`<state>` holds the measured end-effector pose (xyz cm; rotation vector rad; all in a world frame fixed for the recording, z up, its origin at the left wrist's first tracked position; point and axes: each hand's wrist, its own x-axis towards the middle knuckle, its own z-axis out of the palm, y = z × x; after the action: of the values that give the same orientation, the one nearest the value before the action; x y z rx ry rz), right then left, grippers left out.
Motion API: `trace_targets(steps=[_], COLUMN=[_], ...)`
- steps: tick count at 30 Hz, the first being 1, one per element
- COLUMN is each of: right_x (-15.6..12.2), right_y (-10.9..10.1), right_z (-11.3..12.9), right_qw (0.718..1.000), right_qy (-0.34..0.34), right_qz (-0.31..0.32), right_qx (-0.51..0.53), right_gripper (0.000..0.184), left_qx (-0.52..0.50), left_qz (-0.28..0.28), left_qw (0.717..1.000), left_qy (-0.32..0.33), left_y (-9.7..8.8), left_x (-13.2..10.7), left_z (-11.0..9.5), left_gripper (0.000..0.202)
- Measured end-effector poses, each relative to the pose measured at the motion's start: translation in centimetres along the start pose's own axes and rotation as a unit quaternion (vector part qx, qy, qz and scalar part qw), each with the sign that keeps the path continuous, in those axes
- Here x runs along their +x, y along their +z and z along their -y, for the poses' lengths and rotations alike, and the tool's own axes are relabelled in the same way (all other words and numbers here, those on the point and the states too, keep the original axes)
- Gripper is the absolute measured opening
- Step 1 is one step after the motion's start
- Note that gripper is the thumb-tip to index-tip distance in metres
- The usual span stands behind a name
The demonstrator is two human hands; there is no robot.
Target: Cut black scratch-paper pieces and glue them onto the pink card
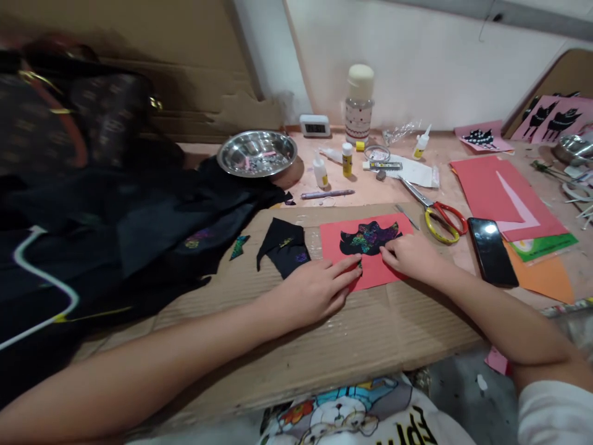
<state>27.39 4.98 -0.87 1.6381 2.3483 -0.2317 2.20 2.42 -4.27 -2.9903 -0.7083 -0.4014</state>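
A red paper sheet lies on the cardboard, bearing a black fabric cutout with wavy edges and shiny multicoloured patches. My left hand reaches onto the sheet's lower left with fingers stretched out. At its fingertips a small dark green scrap shows, mostly covered. On the other side, my right hand has bent fingers closed at the cutout's lower right edge; the fingertips are partly hidden. Left of the sheet is a folded black fabric piece, and beyond it a small green glittery scrap.
Scissors and a phone lie to the right, near red papers. Behind are glue bottles, a pen, a metal bowl and a bottle. Black cloth covers the left side.
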Motion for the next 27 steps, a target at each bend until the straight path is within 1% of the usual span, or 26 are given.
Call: trace_targets(steps=[5,9,14,20,23,27], right_x=[0.1,0.1,0.2,0.2,0.1,0.0], right_y=[0.1,0.3,0.7,0.6,0.4,0.2], right_z=[0.1,0.1,0.0,0.0,0.0,0.1], right_qw=[1.000,1.000,1.000,1.000,1.000,1.000], right_qy=[0.004,0.002,0.000,0.001,-0.001,-0.004], right_qz=[-0.011,-0.022,-0.026,-0.026,-0.024,-0.018], right_qx=[0.000,-0.001,0.000,0.007,0.009,0.009], right_gripper=[0.046,0.046,0.045,0.046,0.046,0.046], left_qx=[0.035,0.065,0.061,0.033,0.051,0.069], left_qz=[-0.002,0.000,-0.006,-0.010,-0.020,-0.025], left_qw=[0.998,0.996,0.996,0.997,0.996,0.997], left_qy=[0.052,0.061,0.070,0.066,0.065,0.035], left_y=[0.4,0.8,1.1,0.9,0.7,0.8], left_x=[0.3,0.2,0.0,0.1,0.1,-0.1], left_z=[0.1,0.1,0.4,0.4,0.1,-0.3], left_gripper=[0.034,0.035,0.036,0.036,0.035,0.037])
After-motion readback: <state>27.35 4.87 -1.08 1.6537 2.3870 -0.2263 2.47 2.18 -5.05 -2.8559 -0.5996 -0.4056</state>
